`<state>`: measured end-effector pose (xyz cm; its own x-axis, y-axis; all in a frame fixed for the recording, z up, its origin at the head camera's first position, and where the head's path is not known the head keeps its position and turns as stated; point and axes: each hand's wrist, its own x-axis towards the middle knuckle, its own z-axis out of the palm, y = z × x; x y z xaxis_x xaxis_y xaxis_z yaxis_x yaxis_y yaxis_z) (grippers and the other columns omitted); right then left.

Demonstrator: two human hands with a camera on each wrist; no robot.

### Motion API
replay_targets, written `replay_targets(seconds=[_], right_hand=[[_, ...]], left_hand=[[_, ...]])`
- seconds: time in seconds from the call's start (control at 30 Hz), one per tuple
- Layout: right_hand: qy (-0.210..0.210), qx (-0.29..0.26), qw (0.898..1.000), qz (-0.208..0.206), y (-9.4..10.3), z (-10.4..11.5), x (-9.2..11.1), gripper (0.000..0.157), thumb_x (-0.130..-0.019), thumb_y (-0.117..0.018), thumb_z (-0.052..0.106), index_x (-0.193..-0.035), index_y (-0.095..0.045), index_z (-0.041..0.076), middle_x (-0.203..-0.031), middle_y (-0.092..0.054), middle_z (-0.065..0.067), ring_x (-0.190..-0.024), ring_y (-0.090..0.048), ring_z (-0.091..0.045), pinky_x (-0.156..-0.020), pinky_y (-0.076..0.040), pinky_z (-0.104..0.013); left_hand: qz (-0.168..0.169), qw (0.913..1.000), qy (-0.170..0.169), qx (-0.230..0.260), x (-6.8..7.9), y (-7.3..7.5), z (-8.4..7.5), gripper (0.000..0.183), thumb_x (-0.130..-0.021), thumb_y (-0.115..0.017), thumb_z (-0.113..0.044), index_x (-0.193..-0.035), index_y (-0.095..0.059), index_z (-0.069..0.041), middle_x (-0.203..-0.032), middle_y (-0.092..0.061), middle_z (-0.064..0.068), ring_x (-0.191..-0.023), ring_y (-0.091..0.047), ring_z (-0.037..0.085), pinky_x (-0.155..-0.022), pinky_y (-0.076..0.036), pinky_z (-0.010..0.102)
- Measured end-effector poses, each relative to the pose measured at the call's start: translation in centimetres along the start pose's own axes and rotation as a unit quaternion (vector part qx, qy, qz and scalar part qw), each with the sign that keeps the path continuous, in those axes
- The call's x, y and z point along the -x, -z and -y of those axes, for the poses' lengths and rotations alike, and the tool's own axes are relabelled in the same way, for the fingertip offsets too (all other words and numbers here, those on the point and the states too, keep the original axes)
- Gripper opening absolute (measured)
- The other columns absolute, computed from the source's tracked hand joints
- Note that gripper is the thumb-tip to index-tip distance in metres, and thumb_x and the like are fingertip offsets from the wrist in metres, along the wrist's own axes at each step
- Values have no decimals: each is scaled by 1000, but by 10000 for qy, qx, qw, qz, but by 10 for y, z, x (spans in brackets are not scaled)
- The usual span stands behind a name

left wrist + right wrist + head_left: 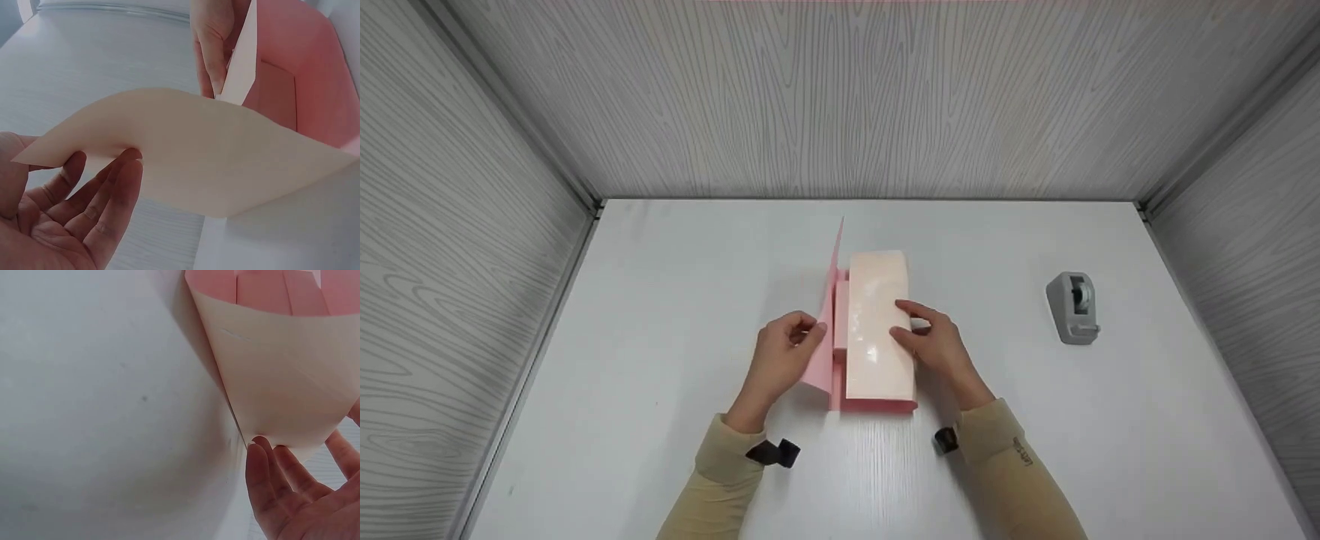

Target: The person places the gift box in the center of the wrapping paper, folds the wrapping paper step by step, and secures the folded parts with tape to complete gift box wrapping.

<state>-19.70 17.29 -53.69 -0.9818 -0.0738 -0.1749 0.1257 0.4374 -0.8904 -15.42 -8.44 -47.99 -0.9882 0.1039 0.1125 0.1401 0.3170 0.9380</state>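
A sheet of paper (877, 330), cream outside and pink inside, lies under and around a pink box (841, 315). Its right side curves up and over the box. My left hand (784, 352) pinches the edge of the raised left side, thumb on the pink face and fingers against the cream one; the left wrist view shows this cream face bowed. My right hand (936, 341) touches the curved right side from outside with its fingertips and thumb, and the right wrist view has the fingertips (259, 447) against the cream surface. Most of the box is hidden under the paper.
A grey tape dispenser (1072, 307) with a roll of tape stands on the white table (682, 262), off to the right. Grey wood-grain panels (855, 97) rise along the back and both sides.
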Motion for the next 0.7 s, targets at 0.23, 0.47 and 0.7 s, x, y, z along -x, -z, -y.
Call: replay_targets(seconds=[0.23, 0.47, 0.7], right_hand=[[-5, -40, 10000, -6, 0, 1, 0, 53, -90, -73, 26, -140, -56, 21, -134, -54, -11, -106, -64, -29, -80, -55, -40], [-120, 12, 9999, 6, -1, 2, 0, 55, -90, -74, 28, -141, -55, 23, -135, -53, -10, -107, -63, -29, -82, -55, -41], [16, -60, 10000, -10, -1, -1, -1, 53, -89, -74, 23, -140, -57, 21, -134, -55, -11, -105, -65, -30, -79, -56, -40]], left_hand=[[399, 9990, -121, -176, -5, -21, -6, 13, -98, -60, -16, -96, -66, -4, -93, -67, 5, -82, -63, 17, -72, -54, 33], [810, 9937, -228, -736, -9, -41, -6, 14, -101, -57, -17, -97, -64, -6, -89, -66, 2, -80, -60, 13, -73, -52, 30], [917, 9859, -319, -1360, -12, -52, -2, 16, -101, -56, -19, -96, -65, -6, -87, -66, 3, -78, -59, 16, -72, -51, 34]])
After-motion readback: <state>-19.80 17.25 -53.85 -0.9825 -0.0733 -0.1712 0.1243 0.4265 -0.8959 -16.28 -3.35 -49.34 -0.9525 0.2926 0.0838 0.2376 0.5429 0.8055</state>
